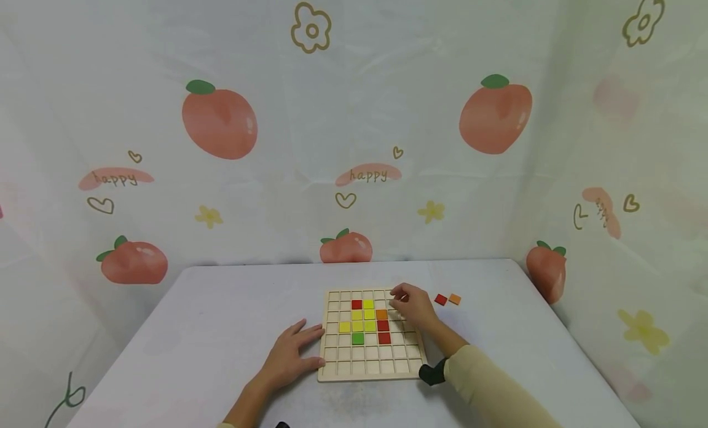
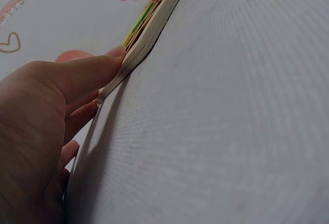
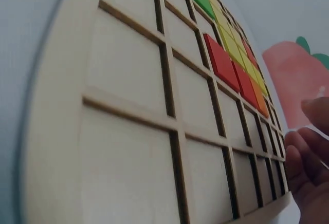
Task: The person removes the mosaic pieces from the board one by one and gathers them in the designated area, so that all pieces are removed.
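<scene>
A wooden grid board (image 1: 354, 371) lies on the white table, with square colored tiles in some of its cells. Several are yellow (image 1: 357, 325); there are also red tiles (image 1: 384, 338), one green tile (image 1: 357, 338) and one orange tile (image 1: 381, 314). My left hand (image 1: 287, 354) rests at the board's left side, fingers extended; its thumb (image 2: 97, 72) touches the edge in the left wrist view. Over the board's far right part hovers my right hand (image 1: 412, 305), fingers loosely bent. In the right wrist view a gap shows between its fingertips, with no tile visible there.
A loose red tile (image 1: 440, 299) and a loose orange tile (image 1: 455, 299) lie on the table (image 1: 249, 305), right of the board. Behind the table hangs a white fabric backdrop (image 1: 354, 108) with printed fruit. A black strap end (image 1: 432, 372) sits by the right cuff.
</scene>
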`<action>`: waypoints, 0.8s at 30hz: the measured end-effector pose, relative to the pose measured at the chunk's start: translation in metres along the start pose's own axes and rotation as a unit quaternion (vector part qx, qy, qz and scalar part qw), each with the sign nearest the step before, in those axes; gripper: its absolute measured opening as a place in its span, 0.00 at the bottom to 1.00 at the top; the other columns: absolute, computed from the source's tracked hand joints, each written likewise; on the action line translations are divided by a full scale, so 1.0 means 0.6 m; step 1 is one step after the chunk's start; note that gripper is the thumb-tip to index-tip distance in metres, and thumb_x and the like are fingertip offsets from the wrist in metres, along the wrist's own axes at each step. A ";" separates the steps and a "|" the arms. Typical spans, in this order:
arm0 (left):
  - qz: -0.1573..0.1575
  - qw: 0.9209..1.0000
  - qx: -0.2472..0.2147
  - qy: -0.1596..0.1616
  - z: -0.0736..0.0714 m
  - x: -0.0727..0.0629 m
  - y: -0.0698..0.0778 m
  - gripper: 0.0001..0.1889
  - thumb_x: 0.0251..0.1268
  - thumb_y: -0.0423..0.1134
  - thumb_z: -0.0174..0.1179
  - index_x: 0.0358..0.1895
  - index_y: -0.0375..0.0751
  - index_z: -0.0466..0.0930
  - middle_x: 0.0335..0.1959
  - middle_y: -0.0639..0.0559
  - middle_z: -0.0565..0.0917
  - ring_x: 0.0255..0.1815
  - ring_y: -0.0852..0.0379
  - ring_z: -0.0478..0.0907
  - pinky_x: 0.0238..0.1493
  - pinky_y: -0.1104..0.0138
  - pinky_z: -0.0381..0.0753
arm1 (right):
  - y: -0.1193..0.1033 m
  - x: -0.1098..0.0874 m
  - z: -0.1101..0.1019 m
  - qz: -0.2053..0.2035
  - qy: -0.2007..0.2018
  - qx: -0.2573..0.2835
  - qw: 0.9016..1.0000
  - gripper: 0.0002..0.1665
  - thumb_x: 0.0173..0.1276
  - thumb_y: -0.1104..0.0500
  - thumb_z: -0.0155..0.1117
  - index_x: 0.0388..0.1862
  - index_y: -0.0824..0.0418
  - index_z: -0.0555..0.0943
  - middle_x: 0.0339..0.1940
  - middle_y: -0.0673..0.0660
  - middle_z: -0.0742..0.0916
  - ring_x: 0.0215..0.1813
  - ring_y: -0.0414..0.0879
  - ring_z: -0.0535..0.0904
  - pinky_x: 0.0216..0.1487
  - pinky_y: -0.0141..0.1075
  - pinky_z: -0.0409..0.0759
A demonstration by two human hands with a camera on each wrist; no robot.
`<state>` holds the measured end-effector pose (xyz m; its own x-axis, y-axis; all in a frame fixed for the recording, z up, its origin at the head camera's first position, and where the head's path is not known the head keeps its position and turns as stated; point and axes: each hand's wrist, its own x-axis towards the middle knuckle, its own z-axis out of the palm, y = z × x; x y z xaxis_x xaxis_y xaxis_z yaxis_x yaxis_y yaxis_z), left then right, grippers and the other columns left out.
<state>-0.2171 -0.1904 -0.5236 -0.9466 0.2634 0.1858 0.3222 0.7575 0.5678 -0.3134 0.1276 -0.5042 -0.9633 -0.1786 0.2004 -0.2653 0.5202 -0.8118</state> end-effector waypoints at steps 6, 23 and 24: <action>-0.001 1.000 0.001 -0.001 0.001 -0.001 0.001 0.35 0.49 0.62 0.69 0.62 0.50 0.79 0.63 0.57 0.77 0.71 0.40 0.60 0.64 0.38 0.59 | -0.007 -0.007 0.015 0.010 -0.049 -0.017 0.999 0.06 0.61 0.62 0.71 0.35 0.58 0.81 0.29 0.48 0.81 0.34 0.44 0.75 0.36 0.36 0.77; -0.008 1.000 -0.001 -0.002 -0.003 -0.002 0.005 0.36 0.49 0.61 0.69 0.62 0.49 0.79 0.64 0.57 0.77 0.71 0.40 0.60 0.65 0.38 0.58 | -0.017 -0.005 0.028 0.018 -0.062 -0.057 0.996 0.06 0.59 0.64 0.72 0.33 0.60 0.82 0.28 0.50 0.78 0.33 0.45 0.72 0.34 0.36 0.74; -0.008 1.000 -0.001 -0.003 -0.003 -0.002 0.005 0.36 0.49 0.61 0.69 0.62 0.49 0.79 0.64 0.57 0.76 0.71 0.40 0.60 0.65 0.38 0.58 | -0.017 -0.004 0.028 0.018 -0.062 -0.062 0.996 0.05 0.59 0.63 0.72 0.33 0.59 0.82 0.28 0.50 0.78 0.33 0.45 0.72 0.34 0.36 0.74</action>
<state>-0.2148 -0.1894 -0.5205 -0.9518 0.2537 0.1723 0.3063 0.7611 0.5717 -0.3077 0.1085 -0.5057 -0.9617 -0.2562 0.0969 -0.2415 0.6262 -0.7413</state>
